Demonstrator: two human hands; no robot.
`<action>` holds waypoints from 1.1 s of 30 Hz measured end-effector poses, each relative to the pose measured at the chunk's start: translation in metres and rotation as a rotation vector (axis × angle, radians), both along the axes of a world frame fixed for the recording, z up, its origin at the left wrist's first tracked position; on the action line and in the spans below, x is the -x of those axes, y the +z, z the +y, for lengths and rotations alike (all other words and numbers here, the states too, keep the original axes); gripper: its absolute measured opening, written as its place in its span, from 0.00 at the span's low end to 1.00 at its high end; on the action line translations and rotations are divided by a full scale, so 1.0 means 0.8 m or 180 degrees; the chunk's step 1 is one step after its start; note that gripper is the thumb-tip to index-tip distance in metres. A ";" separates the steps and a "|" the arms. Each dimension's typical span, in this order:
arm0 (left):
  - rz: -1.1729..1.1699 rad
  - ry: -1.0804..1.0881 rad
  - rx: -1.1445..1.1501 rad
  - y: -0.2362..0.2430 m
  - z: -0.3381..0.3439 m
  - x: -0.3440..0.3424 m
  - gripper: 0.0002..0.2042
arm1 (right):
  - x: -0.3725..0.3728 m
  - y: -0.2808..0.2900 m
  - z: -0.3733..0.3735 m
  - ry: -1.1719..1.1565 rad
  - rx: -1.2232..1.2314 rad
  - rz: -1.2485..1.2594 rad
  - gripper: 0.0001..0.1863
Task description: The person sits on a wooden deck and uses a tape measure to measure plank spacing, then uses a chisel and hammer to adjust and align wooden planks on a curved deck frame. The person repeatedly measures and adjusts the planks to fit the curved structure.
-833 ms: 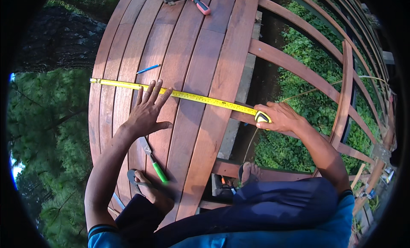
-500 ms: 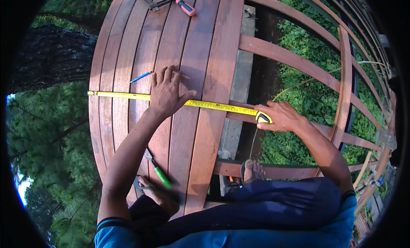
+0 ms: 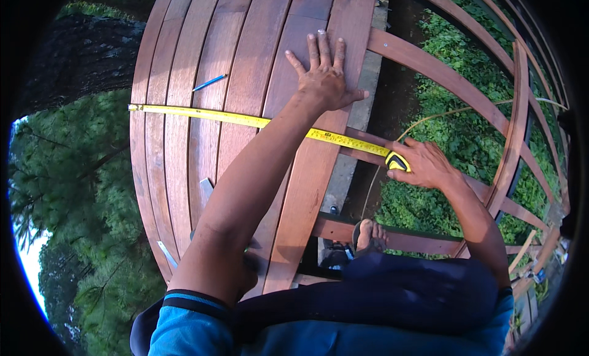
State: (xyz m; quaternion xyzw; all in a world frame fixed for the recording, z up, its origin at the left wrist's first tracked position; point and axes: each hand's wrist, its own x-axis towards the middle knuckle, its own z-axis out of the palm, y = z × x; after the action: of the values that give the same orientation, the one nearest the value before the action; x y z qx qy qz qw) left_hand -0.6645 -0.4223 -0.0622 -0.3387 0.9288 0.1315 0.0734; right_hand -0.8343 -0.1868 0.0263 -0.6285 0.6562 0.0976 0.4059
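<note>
My left hand [image 3: 322, 83] lies flat with fingers spread on the deck boards [image 3: 288, 55], near the edge of the rightmost board and beyond the tape. In my right hand [image 3: 426, 164] is the yellow and black case of a tape measure [image 3: 397, 162], held over a crosswise joist just past the decking. Its yellow blade [image 3: 227, 116] is drawn out leftward across the boards, with the end at the deck's left edge. My left forearm passes over the blade and hides part of it. A blue pencil [image 3: 210, 82] rests on the boards beyond the blade.
Partly covered by my left arm is a tool with a metal blade [image 3: 206, 186]. Another metal strip [image 3: 167, 255] lies near the left edge. Bare joists [image 3: 438, 73] span open gaps above green plants [image 3: 460, 55] at right. My foot [image 3: 370, 236] is on a joist.
My left hand has left the tape blade and moved right and farther away onto the rightmost boards, its fingers spreading. My right hand still holds the tape case. The view has shifted somewhat.
</note>
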 end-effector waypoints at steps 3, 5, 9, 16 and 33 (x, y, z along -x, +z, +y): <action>-0.0086 -0.0052 -0.0146 -0.002 -0.010 -0.010 0.58 | 0.000 -0.001 0.000 -0.0053 0.0001 -0.0153 0.34; 0.0095 -0.0085 -0.0207 -0.003 -0.021 -0.015 0.56 | -0.004 -0.005 0.001 -0.0110 0.0065 -0.0193 0.35; 0.0119 -0.0173 -0.0088 -0.006 -0.020 -0.025 0.52 | 0.001 -0.008 0.001 -0.0009 0.0157 -0.0178 0.36; -0.0207 -0.0163 -0.0280 0.020 -0.024 -0.027 0.52 | 0.005 -0.011 -0.002 -0.0051 0.0027 -0.0234 0.38; -0.1527 -0.0197 -0.0775 0.080 -0.029 0.010 0.75 | 0.033 -0.033 0.001 -0.0034 0.0066 -0.0713 0.42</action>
State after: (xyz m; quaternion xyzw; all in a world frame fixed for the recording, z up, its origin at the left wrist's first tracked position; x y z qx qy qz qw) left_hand -0.6726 -0.4452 0.0021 -0.3203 0.8721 0.1559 0.3355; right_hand -0.8604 -0.1856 -0.0002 -0.6362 0.6111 0.0178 0.4707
